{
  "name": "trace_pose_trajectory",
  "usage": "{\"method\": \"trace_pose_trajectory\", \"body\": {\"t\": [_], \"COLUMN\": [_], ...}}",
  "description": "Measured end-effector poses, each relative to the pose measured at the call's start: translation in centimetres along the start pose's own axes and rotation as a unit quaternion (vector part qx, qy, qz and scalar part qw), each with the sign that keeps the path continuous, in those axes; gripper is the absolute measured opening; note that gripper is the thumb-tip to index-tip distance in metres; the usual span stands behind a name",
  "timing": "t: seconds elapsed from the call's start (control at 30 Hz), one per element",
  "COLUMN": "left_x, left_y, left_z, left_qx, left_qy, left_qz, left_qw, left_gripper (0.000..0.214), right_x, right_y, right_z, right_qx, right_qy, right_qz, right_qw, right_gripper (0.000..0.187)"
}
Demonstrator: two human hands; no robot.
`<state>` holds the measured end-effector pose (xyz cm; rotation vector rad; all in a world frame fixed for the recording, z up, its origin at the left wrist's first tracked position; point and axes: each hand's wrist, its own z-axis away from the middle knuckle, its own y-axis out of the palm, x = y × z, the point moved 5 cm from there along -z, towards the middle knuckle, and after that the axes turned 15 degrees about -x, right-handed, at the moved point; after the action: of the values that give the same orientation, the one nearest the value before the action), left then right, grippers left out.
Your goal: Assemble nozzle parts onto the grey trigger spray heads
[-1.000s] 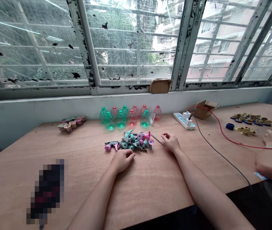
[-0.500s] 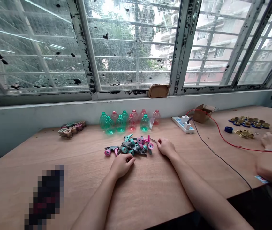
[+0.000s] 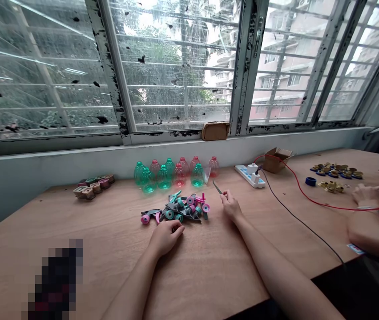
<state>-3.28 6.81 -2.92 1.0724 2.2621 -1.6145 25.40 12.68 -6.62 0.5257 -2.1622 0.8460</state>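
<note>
My right hand (image 3: 231,206) is closed on a thin, pointed tool (image 3: 216,187), like a slim knife, its tip angled up and to the left. Just left of it lies a pile of plastic parts (image 3: 183,206) in grey, teal and pink, with round caps; they look like spray-bottle tops. At the pile's near edge, my left hand (image 3: 167,236) rests on the table with its fingers curled in. Whatever those fingers may hold is hidden. Behind the pile stand several clear bottles, among them a green bottle (image 3: 197,175) and a pink bottle (image 3: 179,175).
Small stacked containers (image 3: 92,186) sit at the back left. A power strip (image 3: 249,176), a cardboard box (image 3: 276,161) and red and dark cables (image 3: 304,186) lie to the right. Farther right are gold-coloured parts (image 3: 336,170), a blue ring (image 3: 310,181) and another person's hands (image 3: 368,195).
The pointed tool has come away from the pile, and its tip now points up toward the bottles. My left hand stays by the pile. The view has shifted slightly.
</note>
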Motion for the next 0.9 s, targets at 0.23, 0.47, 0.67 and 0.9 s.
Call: {"method": "trace_pose_trajectory", "body": {"t": [0.23,0.47,0.67,0.9], "left_x": [-0.2,-0.2,-0.1,-0.2], "left_y": [-0.1,-0.2,-0.1,-0.2], "left_z": [0.0,0.0,0.0,0.0], "left_qx": [0.000,0.002,-0.004,-0.002], "left_qy": [-0.002,-0.003,0.003,0.006], "left_qz": [-0.002,-0.004,-0.001,0.003], "left_qw": [1.000,1.000,1.000,1.000], "left_gripper": [0.029,0.030,0.028,0.028], "right_x": [1.5,1.5,2.6,4.4], "right_y": [0.2,0.4,-0.1,1.2], "right_z": [0.8,0.8,1.3,3.4], "right_qx": [0.031,0.023,0.051,0.183], "right_qy": [-0.043,-0.033,-0.047,-0.115], "right_qz": [-0.086,-0.101,-0.104,-0.119], "right_qw": [0.995,0.994,0.992,0.969], "right_gripper": [0.043,0.045,0.039,0.046]}}
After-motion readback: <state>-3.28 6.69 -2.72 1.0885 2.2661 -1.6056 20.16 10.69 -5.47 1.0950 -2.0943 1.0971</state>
